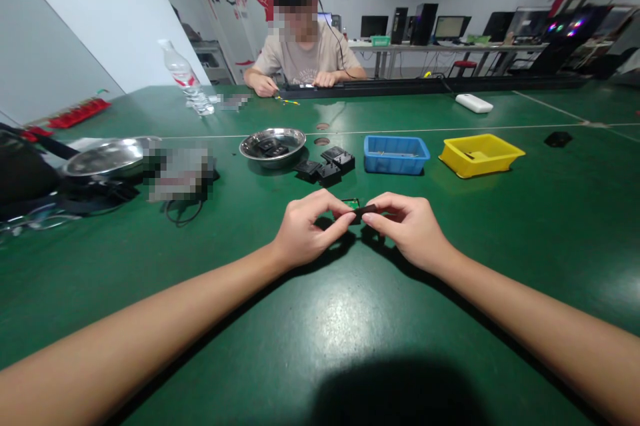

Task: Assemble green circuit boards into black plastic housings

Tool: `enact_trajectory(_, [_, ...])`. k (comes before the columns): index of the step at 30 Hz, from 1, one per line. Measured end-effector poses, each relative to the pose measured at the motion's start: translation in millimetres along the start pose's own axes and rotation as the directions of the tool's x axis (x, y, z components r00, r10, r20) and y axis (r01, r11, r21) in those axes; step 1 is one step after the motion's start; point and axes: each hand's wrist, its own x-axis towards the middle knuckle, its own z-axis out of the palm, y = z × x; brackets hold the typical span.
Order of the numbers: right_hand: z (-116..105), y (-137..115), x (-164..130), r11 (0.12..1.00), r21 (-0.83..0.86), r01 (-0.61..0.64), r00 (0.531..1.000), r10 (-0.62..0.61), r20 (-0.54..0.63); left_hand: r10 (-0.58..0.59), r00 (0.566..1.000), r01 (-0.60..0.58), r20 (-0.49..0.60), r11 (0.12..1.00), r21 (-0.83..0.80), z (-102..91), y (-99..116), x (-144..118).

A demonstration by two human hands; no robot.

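My left hand (307, 229) and my right hand (407, 226) meet over the green table (350, 319), both pinching one small black part with a green circuit board (357, 207) between fingertips. It is held just above the tabletop. Behind it lie several small black parts (325, 166) in a loose group. A steel bowl (273, 145) further back holds more black pieces.
A blue bin (395, 154) and a yellow bin (481, 154) stand at the right rear. Another steel bowl (107, 158), a black bag and cables lie left. A water bottle (187, 79) stands far left. A person sits across the table working at a long black strip (430, 85).
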Motion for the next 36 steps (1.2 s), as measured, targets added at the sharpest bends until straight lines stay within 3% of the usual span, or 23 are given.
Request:
enact_trajectory(5, [1.9,-1.2,0.3,0.998,0.056,-0.029,0.997,0.033,-0.063,0.17,0.965,-0.192,0.2,0.977,0.096,-1.4,-3.7,1.9])
enact_trajectory(7, [1.9,-0.1,1.0,0.994,0.099,-0.05,0.996,0.057,-0.068,0.185,0.96,-0.22,0.209,0.962,0.16,-2.9,-4.6,2.6])
enact_trajectory(11, [-0.9,2.9,3.8,0.987,0.148,-0.063,0.996,0.073,-0.06,0.085,0.993,-0.104,0.087,0.962,0.251,-6.9,-11.3,3.6])
enact_trajectory(16, [-8.8,8.4,8.7,0.991,0.127,-0.033,0.993,0.047,-0.109,-0.136,0.964,0.059,0.229,0.948,0.311,-9.3,-24.9,4.6])
enact_trajectory(19, [-11.8,11.2,10.0,0.991,0.126,-0.043,0.992,0.058,-0.116,-0.175,0.94,0.084,0.292,0.95,0.3,-8.2,-26.1,4.6])
enact_trajectory(25, [-13.0,10.5,6.6,0.998,-0.068,-0.007,0.996,0.001,-0.087,-0.062,0.935,-0.021,0.35,0.974,0.228,-4.9,-16.5,2.3])
enact_trajectory(30, [-13.0,5.3,3.1,0.961,-0.243,0.13,0.991,-0.131,0.011,0.097,0.975,-0.141,0.202,0.965,0.219,-5.4,-14.2,0.6])
enact_trajectory(36, [-9.7,3.3,-1.9,0.855,-0.397,0.334,0.943,-0.309,0.126,0.281,0.944,-0.322,0.174,0.903,0.284,-5.8,-16.7,1.0])
